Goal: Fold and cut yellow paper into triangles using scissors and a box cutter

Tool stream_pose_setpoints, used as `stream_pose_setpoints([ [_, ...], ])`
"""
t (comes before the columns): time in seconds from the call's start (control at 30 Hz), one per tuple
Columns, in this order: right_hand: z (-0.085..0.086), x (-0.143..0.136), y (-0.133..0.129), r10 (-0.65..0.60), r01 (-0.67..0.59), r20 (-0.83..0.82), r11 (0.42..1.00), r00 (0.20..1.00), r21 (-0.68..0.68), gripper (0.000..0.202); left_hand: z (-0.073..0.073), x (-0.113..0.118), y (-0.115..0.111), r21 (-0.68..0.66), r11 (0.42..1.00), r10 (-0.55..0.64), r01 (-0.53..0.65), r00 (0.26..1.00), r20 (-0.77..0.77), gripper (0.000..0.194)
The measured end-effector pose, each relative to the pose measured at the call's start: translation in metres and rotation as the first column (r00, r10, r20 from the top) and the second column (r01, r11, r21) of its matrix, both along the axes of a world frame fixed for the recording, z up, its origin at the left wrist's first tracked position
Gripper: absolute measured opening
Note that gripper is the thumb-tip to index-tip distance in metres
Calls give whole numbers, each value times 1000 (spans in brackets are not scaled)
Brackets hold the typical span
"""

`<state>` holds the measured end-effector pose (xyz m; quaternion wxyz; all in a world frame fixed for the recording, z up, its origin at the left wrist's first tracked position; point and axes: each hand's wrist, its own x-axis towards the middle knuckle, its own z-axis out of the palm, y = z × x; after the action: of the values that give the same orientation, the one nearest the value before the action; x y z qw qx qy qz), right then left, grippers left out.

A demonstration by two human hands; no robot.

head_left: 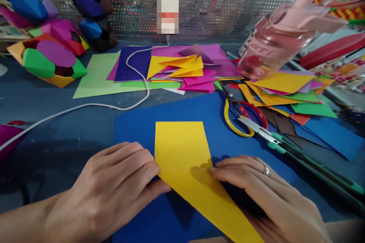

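Note:
A strip of yellow paper (182, 144) lies over a sheet of blue paper (137, 129), its near part lifted and slanting toward the lower right. At the strip's left edge, my left hand (111, 186) pinches the paper between thumb and curled fingers. My right hand (268, 193), with a ring on one finger, grips the right edge near the same height; its thumb is hidden underneath. A faint crease line runs across the strip between the two hands.
Scissors (242, 115) and a green-and-black utility knife (273, 140) lie at the right, blades exposed. Cut paper pieces (288, 87), a pink bottle (273, 41) and folded paper models (51, 60) stand around. A white cable (97, 104) crosses the left side toward a blurred-out device.

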<state>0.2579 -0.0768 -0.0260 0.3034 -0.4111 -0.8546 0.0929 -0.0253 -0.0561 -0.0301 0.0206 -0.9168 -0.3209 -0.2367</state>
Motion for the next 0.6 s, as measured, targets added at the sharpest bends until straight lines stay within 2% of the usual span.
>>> stream_pose_setpoints([
  [0.3,-1,3,-3,-63,63,4,991,998,-121,17,5,4,1,-135,990,-19,27,998,57,10],
  [0.47,3,-5,-5,-187,186,13,966,982,-182,14,6,9,3,-161,986,-29,45,994,102,13],
  [0.53,2,-8,-7,-235,233,22,944,972,-235,19,5,9,4,-196,980,-12,40,990,142,11],
  [0.6,1,-11,-8,-282,278,21,927,959,-252,34,3,9,6,-245,969,33,12,983,179,12],
])
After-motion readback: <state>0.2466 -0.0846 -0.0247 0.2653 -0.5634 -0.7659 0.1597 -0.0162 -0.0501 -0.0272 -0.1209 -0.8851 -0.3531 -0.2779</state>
